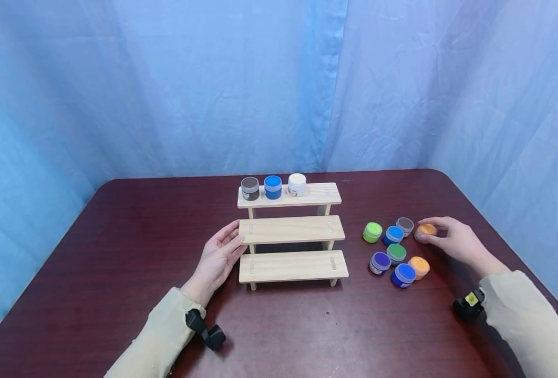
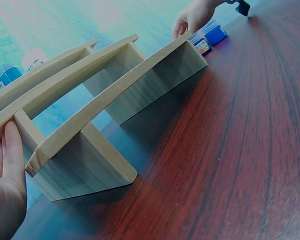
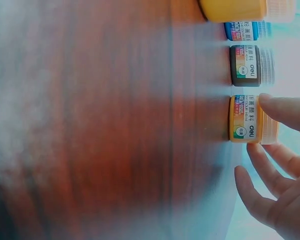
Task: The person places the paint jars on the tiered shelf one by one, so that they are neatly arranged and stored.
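A three-step wooden display stand point(image 1: 283, 229) sits mid-table. My left hand point(image 1: 215, 260) grips the left end of its middle step, thumb at the front edge; the left wrist view catches the fingers point(image 2: 12, 150) under that board. On the top step stand a dark brown paint jar point(image 1: 250, 189), a blue one point(image 1: 272, 187) and a white one point(image 1: 297, 185). Over to the right, my right hand point(image 1: 456, 241) pinches an orange paint jar point(image 3: 245, 118) by its clear lid, between thumb and fingers. That jar is upright on the table.
Beside the right hand stand several more paint jars: light green point(image 1: 372, 232), blue point(image 1: 393, 235), brown point(image 1: 404, 226), green point(image 1: 396, 253), purple point(image 1: 380, 262), dark blue point(image 1: 403, 275) and yellow-orange point(image 1: 419, 267). Blue curtains point(image 1: 222, 89) hang behind the dark red table point(image 1: 118, 252).
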The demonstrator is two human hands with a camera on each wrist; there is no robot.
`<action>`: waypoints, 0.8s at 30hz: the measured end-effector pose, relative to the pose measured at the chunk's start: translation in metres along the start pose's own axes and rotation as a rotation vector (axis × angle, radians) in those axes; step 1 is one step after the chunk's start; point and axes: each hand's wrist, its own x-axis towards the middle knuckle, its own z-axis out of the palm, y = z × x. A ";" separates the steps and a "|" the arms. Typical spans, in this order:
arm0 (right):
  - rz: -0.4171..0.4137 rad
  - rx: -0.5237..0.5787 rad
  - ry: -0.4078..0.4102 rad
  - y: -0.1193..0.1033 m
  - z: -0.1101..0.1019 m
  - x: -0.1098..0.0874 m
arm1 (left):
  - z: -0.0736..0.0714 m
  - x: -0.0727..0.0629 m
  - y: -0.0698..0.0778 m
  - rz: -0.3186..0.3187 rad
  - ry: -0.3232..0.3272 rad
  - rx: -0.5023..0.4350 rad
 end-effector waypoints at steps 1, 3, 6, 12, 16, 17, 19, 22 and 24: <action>0.004 0.001 0.000 0.000 0.000 0.000 | 0.000 0.000 0.000 -0.001 0.001 0.000; 0.013 0.002 0.001 0.001 0.001 0.000 | 0.000 0.000 0.000 -0.004 0.003 -0.002; 0.027 0.006 0.006 0.001 0.001 -0.001 | 0.001 0.000 0.000 -0.004 0.008 -0.008; 0.041 0.015 0.022 0.001 0.000 -0.001 | 0.001 -0.001 0.000 0.003 0.010 0.011; 0.037 0.019 0.038 0.001 0.000 -0.002 | 0.000 -0.001 0.000 -0.002 0.015 0.009; 0.037 0.020 0.041 0.001 0.000 -0.002 | 0.000 -0.001 0.000 -0.002 0.015 0.008; 0.041 0.026 0.045 0.002 -0.001 -0.002 | 0.001 -0.001 0.000 -0.001 0.015 0.008; 0.046 0.034 0.055 0.002 -0.002 -0.003 | 0.000 0.000 0.000 -0.004 0.014 0.002; 0.048 0.039 0.067 0.003 -0.003 -0.004 | 0.000 0.000 0.000 -0.007 0.015 -0.008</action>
